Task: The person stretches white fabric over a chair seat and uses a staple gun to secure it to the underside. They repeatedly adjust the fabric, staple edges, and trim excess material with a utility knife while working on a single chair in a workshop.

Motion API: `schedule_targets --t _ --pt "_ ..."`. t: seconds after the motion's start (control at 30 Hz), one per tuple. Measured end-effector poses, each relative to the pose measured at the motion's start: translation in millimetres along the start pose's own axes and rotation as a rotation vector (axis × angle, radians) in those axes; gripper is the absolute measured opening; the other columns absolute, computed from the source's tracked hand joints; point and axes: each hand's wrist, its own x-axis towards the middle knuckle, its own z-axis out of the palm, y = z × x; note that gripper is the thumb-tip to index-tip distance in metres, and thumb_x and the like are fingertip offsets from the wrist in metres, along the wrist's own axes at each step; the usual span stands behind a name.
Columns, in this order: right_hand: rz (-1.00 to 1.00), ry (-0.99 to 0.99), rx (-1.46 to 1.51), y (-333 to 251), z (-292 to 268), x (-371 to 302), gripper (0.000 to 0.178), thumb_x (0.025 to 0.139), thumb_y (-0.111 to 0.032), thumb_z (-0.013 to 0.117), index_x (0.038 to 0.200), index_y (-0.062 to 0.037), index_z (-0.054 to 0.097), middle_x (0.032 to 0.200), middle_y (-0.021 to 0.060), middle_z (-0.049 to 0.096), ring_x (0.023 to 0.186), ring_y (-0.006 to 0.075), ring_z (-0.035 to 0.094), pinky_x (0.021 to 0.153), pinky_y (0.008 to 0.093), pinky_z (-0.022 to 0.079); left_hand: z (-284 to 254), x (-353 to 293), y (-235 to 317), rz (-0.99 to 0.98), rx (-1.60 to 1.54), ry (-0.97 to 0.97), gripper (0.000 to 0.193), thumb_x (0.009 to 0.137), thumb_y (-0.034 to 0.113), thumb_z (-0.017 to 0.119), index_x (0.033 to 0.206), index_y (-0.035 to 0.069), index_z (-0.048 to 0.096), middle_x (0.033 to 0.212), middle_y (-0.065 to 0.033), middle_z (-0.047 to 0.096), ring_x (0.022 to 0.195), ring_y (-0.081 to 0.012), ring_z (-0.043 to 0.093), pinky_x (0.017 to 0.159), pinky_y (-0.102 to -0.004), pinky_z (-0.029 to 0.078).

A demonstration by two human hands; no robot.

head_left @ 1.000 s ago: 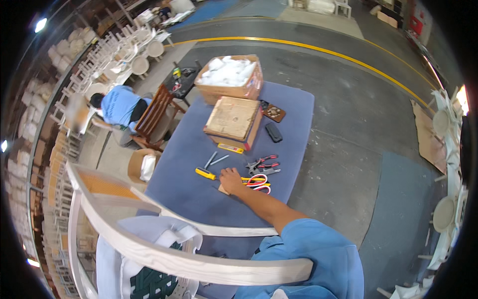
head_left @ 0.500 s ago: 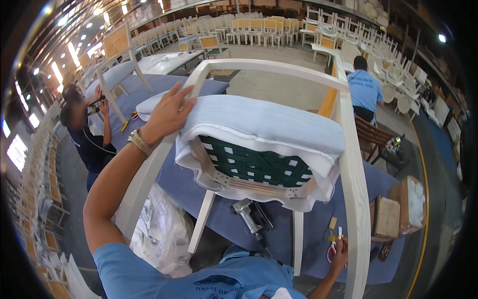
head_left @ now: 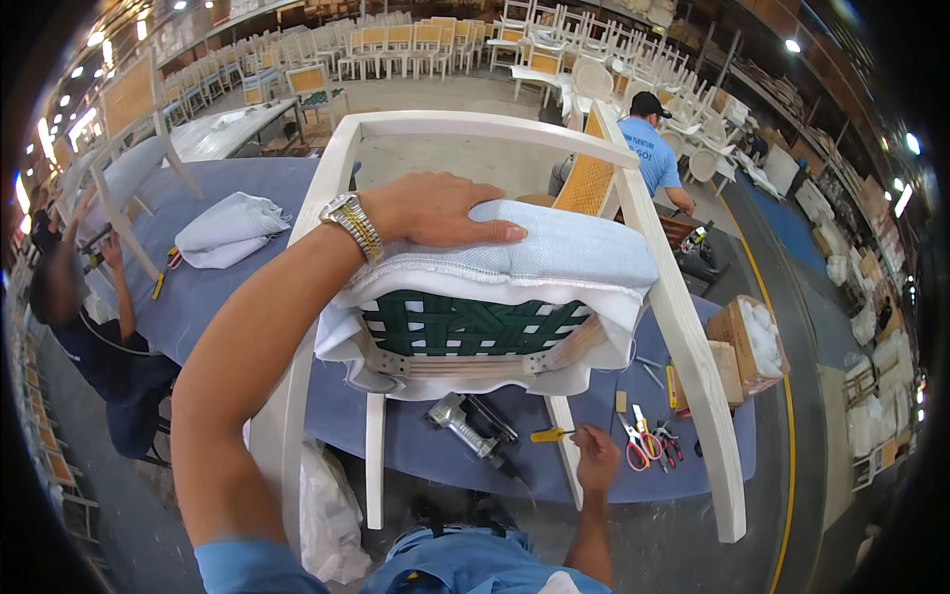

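The seat (head_left: 584,247) of the white chair (head_left: 693,386) lies directly under the left hand (head_left: 435,210) – palm down on the pale blue fabric, fingers extended, thumb apart, gripping nothing. The chair is tipped so that the green webbing (head_left: 465,325) of its underside faces the person, fabric edges hanging loose around it.

The right hand (head_left: 597,453) is below the seat, near a chair leg, its fingers curled nearly closed on the thin end of a yellow-handled tool (head_left: 546,436); the handle points left.

The table (head_left: 341,418) is covered in blue. A metal gun-shaped tool (head_left: 460,426) lies on it below the webbing; scissors (head_left: 639,453) and pliers (head_left: 671,450) lie just right of the right hand, and an open carton (head_left: 760,342) with white filling stands farther off. On the left rests a folded cloth (head_left: 228,233).

Beyond, one co-worker (head_left: 84,337) reaches up to another chair, and a second (head_left: 648,158) wears a blue shirt – rows of chairs (head_left: 396,49) stand behind.
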Motion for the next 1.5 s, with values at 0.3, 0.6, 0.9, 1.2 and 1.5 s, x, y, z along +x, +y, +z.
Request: schedule_targets --t 0.3,0.6,0.9,1.2,1.5 --pt "-0.174 0.090 -0.328 48 74 -2 0.014 0.087 -0.001 0.074 0.099 -0.0043 0.067 0.089 0.0098 0.065 0.074 0.0212 0.062 0.065 0.0331 0.050 -4 -21 2 0.072 0.109 0.015 0.110 0.078 0.083 0.061 0.153 0.004 0.043 0.141 -0.0271 0.055 0.129 -0.0429 0.056 0.107 -0.0478 0.045" --pt "0.129 -0.138 -0.456 118 70 -35 0.029 0.082 -0.016 0.080 0.104 -0.0074 0.063 0.096 0.0169 0.068 0.089 0.0399 0.066 0.077 0.0488 0.051 -9 -25 19 -0.009 0.188 -0.010 0.113 0.075 0.076 0.069 0.157 0.005 0.035 0.143 -0.0283 0.052 0.128 -0.0441 0.055 0.106 -0.0488 0.046" --pt "-0.180 -0.246 0.079 -106 75 25 0.036 0.085 -0.016 0.079 0.112 0.0003 0.062 0.094 0.0154 0.067 0.082 0.0329 0.068 0.074 0.0396 0.054 -6 -22 27 -0.019 0.208 -0.002 0.114 0.073 0.072 0.072 0.157 0.004 0.036 0.138 -0.0296 0.055 0.120 -0.0459 0.060 0.103 -0.0490 0.048" --pt "-0.549 -0.090 0.198 -166 109 64 0.058 0.085 -0.012 0.081 0.139 -0.0056 0.062 0.100 0.0153 0.072 0.077 0.0256 0.070 0.068 0.0324 0.056 -3 -23 29 -0.005 0.218 0.037 0.108 0.076 0.061 0.075 0.156 0.003 0.034 0.132 -0.0275 0.057 0.119 -0.0440 0.058 0.101 -0.0482 0.046" --pt "-0.475 -0.030 0.075 -171 109 51 0.049 0.089 -0.008 0.075 0.136 -0.0050 0.065 0.085 0.0124 0.068 0.068 0.0224 0.064 0.065 0.0321 0.055 2 -27 24 -0.009 0.259 0.060 0.107 0.077 0.064 0.072 0.157 0.004 0.034 0.132 -0.0267 0.056 0.118 -0.0439 0.058 0.099 -0.0488 0.047"
